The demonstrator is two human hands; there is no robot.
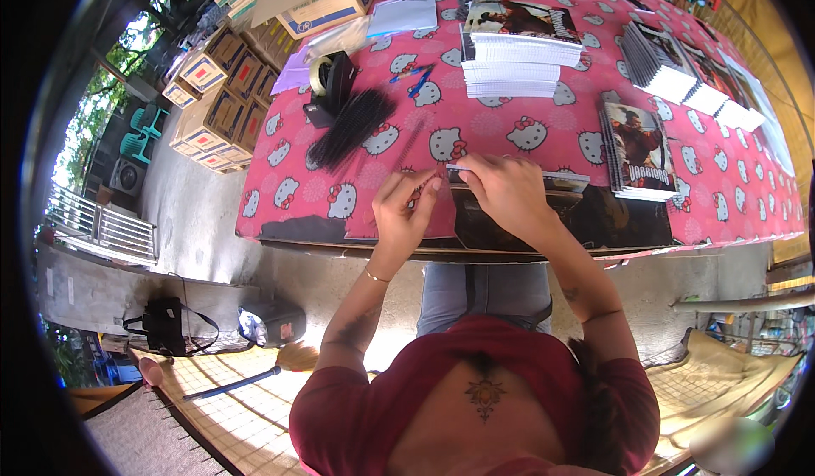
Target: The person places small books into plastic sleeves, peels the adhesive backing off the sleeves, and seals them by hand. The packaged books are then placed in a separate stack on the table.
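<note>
My left hand [406, 209] is closed in a pinch at the near side of the table. A thin dark spiral binding coil [411, 143] rises from its fingers and slants away. My right hand [507, 192] grips the left end of an unbound notebook [566, 182], thumb and fingers pressed together on its edge. The two hands are close together, fingertips only a little apart. Under the notebook lies a dark printed sheet [624, 221] along the table's front edge. Beyond my left hand rests a bundle of black spiral coils [352, 128].
A tape dispenser [331, 86] and blue-handled scissors [420, 86] lie at the far left. Notebook stacks stand at the back [514, 73] and right [638, 149], with fanned-out notebooks [679, 77] beyond. Cardboard boxes [222, 107] are piled beside the pink cloth-covered table [293, 192].
</note>
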